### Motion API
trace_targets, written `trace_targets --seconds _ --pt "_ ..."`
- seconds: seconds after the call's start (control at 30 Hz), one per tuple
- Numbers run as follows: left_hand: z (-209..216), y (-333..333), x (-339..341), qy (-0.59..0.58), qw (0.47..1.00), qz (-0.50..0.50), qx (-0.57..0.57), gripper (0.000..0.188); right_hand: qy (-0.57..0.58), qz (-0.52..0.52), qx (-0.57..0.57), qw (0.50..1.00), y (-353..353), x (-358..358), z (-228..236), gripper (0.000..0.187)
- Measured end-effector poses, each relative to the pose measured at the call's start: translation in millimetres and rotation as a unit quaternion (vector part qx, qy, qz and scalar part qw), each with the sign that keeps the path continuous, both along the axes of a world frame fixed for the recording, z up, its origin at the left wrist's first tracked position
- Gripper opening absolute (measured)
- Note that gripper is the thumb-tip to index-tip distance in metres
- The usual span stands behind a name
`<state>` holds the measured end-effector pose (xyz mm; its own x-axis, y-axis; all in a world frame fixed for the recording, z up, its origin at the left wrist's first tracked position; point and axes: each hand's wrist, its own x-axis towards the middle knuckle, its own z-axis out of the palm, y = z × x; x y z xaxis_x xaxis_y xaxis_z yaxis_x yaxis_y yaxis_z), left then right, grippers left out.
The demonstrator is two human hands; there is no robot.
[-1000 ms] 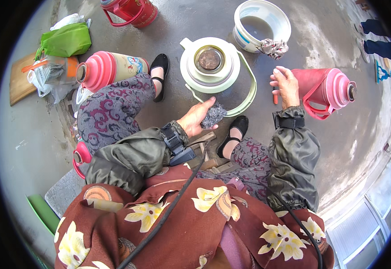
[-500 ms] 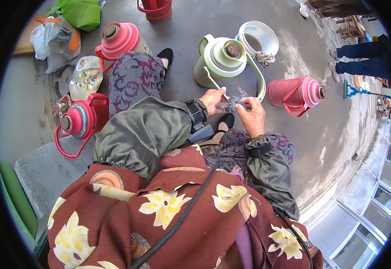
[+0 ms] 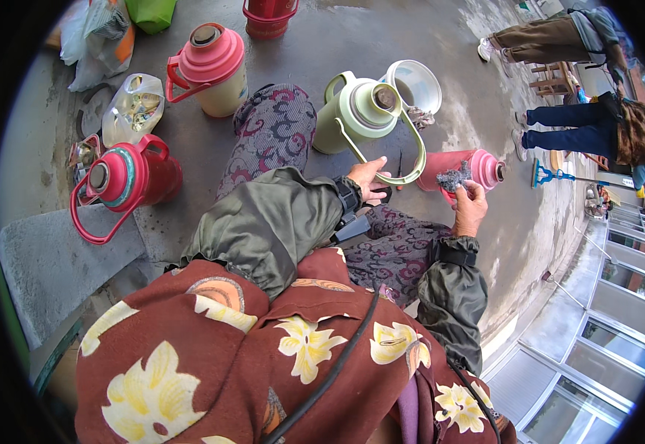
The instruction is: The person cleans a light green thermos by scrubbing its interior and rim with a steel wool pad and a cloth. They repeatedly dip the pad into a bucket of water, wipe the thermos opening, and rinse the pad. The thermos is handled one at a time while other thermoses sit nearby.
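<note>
In my right hand [image 3: 470,211] is a clump of grey steel wool [image 3: 452,178], pinched between thumb and fingers. It is in front of a red thermos flask [image 3: 441,164] lying on its side. My left hand [image 3: 367,181] has its fingers apart beside the lower part of the carrying handle [image 3: 411,175] of a pale green thermos flask [image 3: 325,135]; whether it touches the handle I cannot tell. The green flask stands upright with a brown stopper [image 3: 385,99] in its neck.
A white bucket [image 3: 432,83] with a rag [image 3: 420,118] at its rim stands behind the green flask. To the left are a pink-topped flask [image 3: 222,92], a red flask [image 3: 148,177] and plastic bags [image 3: 131,111]. Another red container [image 3: 268,22] stands farther off. Two people and a blue mop [image 3: 548,175] are at right.
Both hands were together at the steel wool; now they are apart. My right hand has carried it rightward to the lying red flask, while my left has let go. The whole view has shifted.
</note>
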<state>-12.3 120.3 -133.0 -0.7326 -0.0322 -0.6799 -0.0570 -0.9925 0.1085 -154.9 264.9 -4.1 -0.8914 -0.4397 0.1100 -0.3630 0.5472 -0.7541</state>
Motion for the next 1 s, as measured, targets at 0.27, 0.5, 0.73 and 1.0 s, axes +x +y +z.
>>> trace_targets --seconds 0.27,0.5,0.73,1.0 --pt "-21.8 21.8 -9.7 0.037 0.996 -0.036 0.075 0.029 0.165 0.059 0.277 0.945 -26.1 37.9 -49.6 0.029" --pt "-30.5 32.4 -8.6 -0.001 0.995 -0.026 0.093 0.024 0.079 0.034 0.336 0.938 -23.8 58.1 -73.8 0.053" --pt "-32.1 36.5 -1.9 -0.034 0.997 -0.034 0.052 0.019 0.192 0.102 0.489 0.845 -60.7 12.5 -94.4 0.038" --pt "-31.6 35.2 -3.7 -0.104 0.994 -0.021 0.010 0.021 0.213 0.105 0.534 0.811 -96.6 -6.6 -95.9 0.039"
